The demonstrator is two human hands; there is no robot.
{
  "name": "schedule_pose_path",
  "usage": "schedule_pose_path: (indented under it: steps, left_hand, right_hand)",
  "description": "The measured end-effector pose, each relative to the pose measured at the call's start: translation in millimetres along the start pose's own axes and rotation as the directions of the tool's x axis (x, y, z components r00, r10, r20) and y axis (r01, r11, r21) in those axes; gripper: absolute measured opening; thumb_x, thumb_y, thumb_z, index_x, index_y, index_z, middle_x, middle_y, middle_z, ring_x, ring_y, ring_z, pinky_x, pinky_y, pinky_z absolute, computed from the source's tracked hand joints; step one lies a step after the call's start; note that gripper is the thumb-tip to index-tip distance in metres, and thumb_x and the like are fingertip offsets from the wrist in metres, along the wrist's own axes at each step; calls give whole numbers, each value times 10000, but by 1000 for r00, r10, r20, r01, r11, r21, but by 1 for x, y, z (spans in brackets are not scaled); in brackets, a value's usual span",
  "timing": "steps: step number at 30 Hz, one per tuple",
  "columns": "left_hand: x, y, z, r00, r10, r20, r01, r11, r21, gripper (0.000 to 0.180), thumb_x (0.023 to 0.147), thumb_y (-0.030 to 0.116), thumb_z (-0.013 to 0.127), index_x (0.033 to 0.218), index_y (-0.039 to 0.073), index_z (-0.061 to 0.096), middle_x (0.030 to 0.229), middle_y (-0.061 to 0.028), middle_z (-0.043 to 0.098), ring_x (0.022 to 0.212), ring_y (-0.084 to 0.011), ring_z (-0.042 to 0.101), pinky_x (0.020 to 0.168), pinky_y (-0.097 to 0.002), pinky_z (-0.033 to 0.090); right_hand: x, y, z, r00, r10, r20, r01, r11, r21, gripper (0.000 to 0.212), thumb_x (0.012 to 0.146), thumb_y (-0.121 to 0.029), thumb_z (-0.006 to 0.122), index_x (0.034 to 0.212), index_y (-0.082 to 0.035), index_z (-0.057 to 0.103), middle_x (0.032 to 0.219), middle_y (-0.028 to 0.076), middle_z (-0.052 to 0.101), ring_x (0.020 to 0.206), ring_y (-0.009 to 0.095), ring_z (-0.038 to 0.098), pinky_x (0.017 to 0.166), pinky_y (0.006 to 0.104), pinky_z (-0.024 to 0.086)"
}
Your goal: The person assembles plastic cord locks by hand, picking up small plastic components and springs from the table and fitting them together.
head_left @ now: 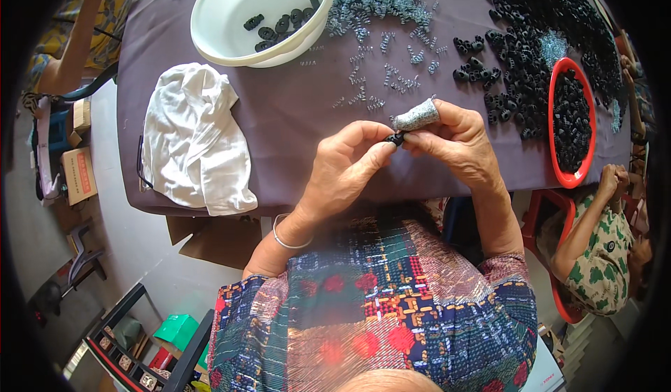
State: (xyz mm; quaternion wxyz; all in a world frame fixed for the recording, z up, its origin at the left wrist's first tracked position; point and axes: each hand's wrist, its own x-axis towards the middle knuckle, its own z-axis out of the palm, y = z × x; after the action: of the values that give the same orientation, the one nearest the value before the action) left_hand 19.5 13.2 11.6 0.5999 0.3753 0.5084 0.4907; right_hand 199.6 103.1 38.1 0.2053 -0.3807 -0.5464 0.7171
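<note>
Over the near edge of the table, my two hands meet at a small black plastic piece (395, 139) that looks like a cord lock. My left hand (344, 163) pinches it between thumb and index finger. From the other side, my right hand (454, 144) also closes on it, thumb tip against the piece. A grey fabric finger sleeve (417, 116) covers my right index finger. My fingertips hide most of the piece, and I cannot tell whether a spring is in it. Just beyond my hands lie loose metal coil springs (402, 81).
A white basin (210, 39) holds several black pieces. A white cloth (199, 140) lies at left. Springs (381, 1) heap at the back; black parts (503, 49) pile up at right around a filled red tray (554, 123). People sit at both sides, one in patterned clothing (601, 277) at right.
</note>
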Motion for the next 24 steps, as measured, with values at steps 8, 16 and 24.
schedule_pose_path:
  steps: [8,16,24]
  left_hand:
    - [1,-2,1,1000,29,-10,-27,994,110,176,894,34,638,1052,-37,610,905,-54,660,829,-84,602,735,-234,497]
    - [2,1,2,999,42,-8,-41,991,129,157,877,16,646,1022,-36,615,887,-67,664,798,-103,614,715,-246,500]
    - [2,-2,6,993,114,-21,-105,964,246,146,848,-13,661,985,-26,612,840,-88,642,740,-140,629,642,-262,499]
  right_hand:
    - [1,-2,-4,999,-14,40,17,997,-76,140,863,-27,667,1003,-12,661,905,2,670,866,58,598,779,221,485]
    - [0,-1,-6,997,52,50,-51,998,-22,142,863,-32,667,1003,-6,660,887,-9,672,827,69,612,743,228,496]
    - [-2,13,-3,978,-207,-11,190,917,-352,155,772,14,678,921,9,637,787,84,626,736,147,609,653,277,476]
